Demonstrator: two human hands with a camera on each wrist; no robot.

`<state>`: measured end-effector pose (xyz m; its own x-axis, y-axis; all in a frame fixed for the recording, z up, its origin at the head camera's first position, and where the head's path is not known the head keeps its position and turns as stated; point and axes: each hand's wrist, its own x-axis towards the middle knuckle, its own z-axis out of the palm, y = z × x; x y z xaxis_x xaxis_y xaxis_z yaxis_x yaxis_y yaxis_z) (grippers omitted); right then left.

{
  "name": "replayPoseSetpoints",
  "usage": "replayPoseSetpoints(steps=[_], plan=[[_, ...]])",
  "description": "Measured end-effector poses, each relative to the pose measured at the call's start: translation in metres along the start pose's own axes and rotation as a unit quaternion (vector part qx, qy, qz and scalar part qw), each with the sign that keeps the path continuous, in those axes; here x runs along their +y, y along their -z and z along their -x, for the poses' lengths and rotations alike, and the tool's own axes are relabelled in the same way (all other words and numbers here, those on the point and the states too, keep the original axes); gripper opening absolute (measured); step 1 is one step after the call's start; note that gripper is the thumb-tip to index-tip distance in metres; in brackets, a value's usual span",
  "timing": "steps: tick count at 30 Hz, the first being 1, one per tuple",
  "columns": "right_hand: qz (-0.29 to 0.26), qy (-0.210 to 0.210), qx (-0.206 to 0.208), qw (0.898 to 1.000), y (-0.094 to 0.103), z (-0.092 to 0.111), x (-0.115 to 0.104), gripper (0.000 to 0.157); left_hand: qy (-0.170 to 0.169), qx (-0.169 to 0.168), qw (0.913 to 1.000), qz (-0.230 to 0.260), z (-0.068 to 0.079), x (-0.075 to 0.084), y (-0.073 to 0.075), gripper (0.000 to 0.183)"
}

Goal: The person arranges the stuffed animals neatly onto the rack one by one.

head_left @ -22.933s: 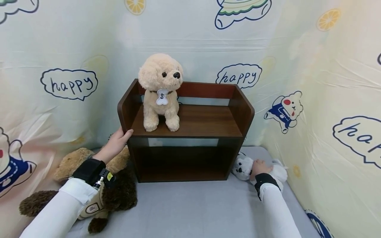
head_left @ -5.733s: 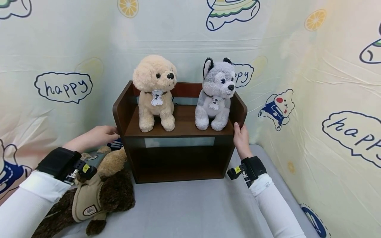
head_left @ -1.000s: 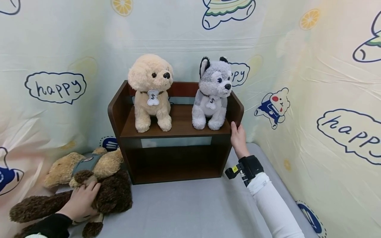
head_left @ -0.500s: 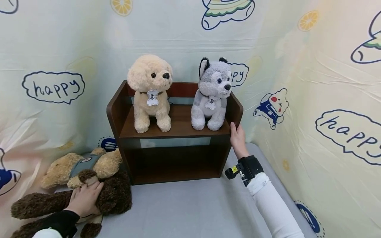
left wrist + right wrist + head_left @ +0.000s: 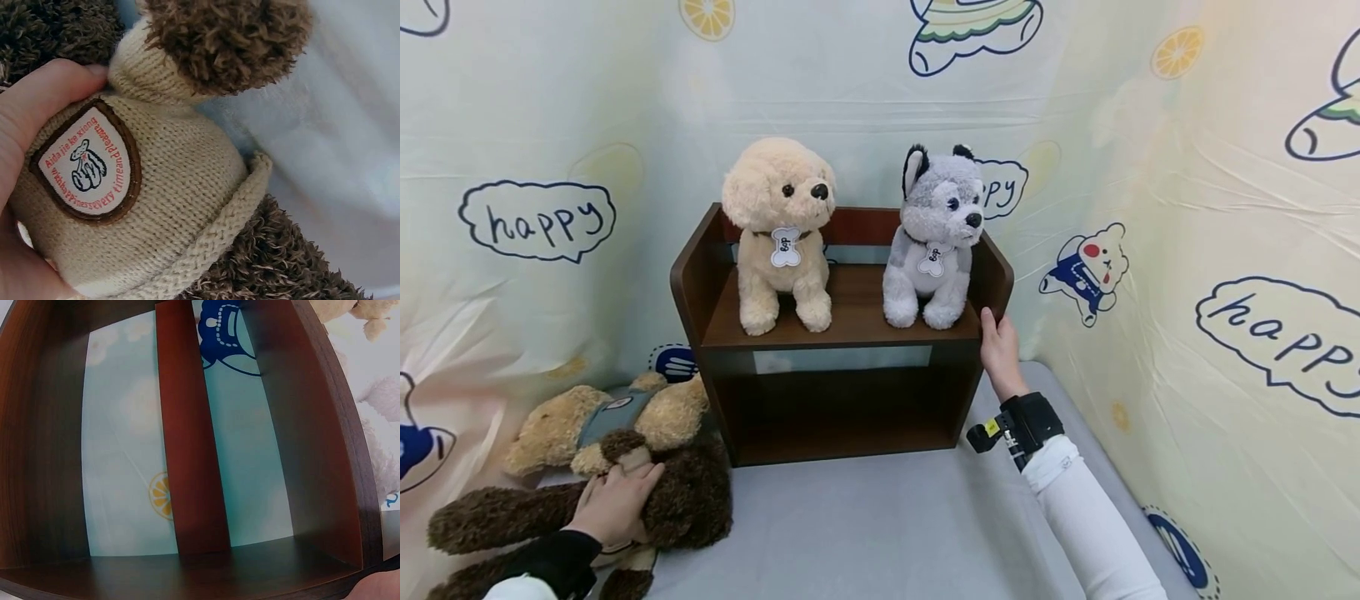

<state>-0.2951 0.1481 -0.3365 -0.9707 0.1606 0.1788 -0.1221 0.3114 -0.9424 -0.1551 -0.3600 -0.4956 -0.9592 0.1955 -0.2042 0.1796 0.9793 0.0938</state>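
Observation:
At the lower left of the head view, my left hand [image 5: 613,504] grips the body of a dark brown teddy bear [image 5: 691,496] lying on the grey surface. The left wrist view shows my thumb across its beige knitted sweater [image 5: 181,156], beside a sewn patch [image 5: 87,162]. My right hand [image 5: 1002,358] holds the right side panel of a dark wooden shelf [image 5: 857,308], thumb at the front edge. On the upper board sit a cream plush dog [image 5: 784,187] at left and a grey husky plush [image 5: 943,200] at right. The fingertips of both hands are partly hidden.
A tan teddy bear [image 5: 673,417] in a blue-grey top lies behind the brown one, close to the shelf's left side. The shelf's lower compartment [image 5: 842,412] holds nothing visible. Printed fabric [image 5: 865,125] hangs behind and at both sides.
The husky plush came onto the shelf at right. My right hand moved to the shelf's right side. My left hand left the shelf's left side and took hold of the brown teddy bear.

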Motion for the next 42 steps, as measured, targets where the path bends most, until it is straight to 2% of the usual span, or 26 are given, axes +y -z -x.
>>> replayPoseSetpoints(steps=[5, 10, 13, 20, 24, 32, 38, 42], plan=[[0.007, -0.001, 0.001, 1.000, -0.001, 0.000, -0.001, 0.042, 0.007, 0.006, 1.0000, -0.002, 0.000, -0.007, -0.002, 0.090], [0.005, -0.002, -0.001, 1.000, 0.000, 0.000, -0.001, 0.044, 0.013, 0.001, 0.9998, -0.016, 0.001, -0.010, 0.002, 0.089], [0.005, 0.001, 0.001, 1.000, 0.000, 0.000, -0.001, 0.044, 0.002, -0.004, 0.9998, -0.019, 0.003, -0.010, 0.006, 0.085], [0.003, -0.003, -0.001, 1.000, -0.001, 0.000, 0.000, 0.043, -0.022, -0.019, 0.9994, 0.018, 0.011, -0.015, 0.014, 0.084], [0.003, -0.003, 0.000, 1.000, 0.000, 0.000, 0.000, 0.044, -0.029, -0.024, 0.9991, 0.020, 0.013, -0.016, 0.019, 0.080], [0.001, 0.007, 0.006, 1.000, 0.000, 0.001, -0.001, 0.041, -0.056, -0.015, 0.9977, 0.034, 0.020, -0.006, 0.033, 0.069], [0.003, 0.014, 0.004, 1.000, 0.000, 0.001, -0.001, 0.041, -0.085, -0.015, 0.9952, 0.047, 0.022, 0.006, 0.042, 0.068], [0.002, 0.016, 0.006, 1.000, 0.000, 0.002, -0.002, 0.040, -0.091, -0.012, 0.9942, 0.057, 0.025, 0.014, 0.046, 0.066]])
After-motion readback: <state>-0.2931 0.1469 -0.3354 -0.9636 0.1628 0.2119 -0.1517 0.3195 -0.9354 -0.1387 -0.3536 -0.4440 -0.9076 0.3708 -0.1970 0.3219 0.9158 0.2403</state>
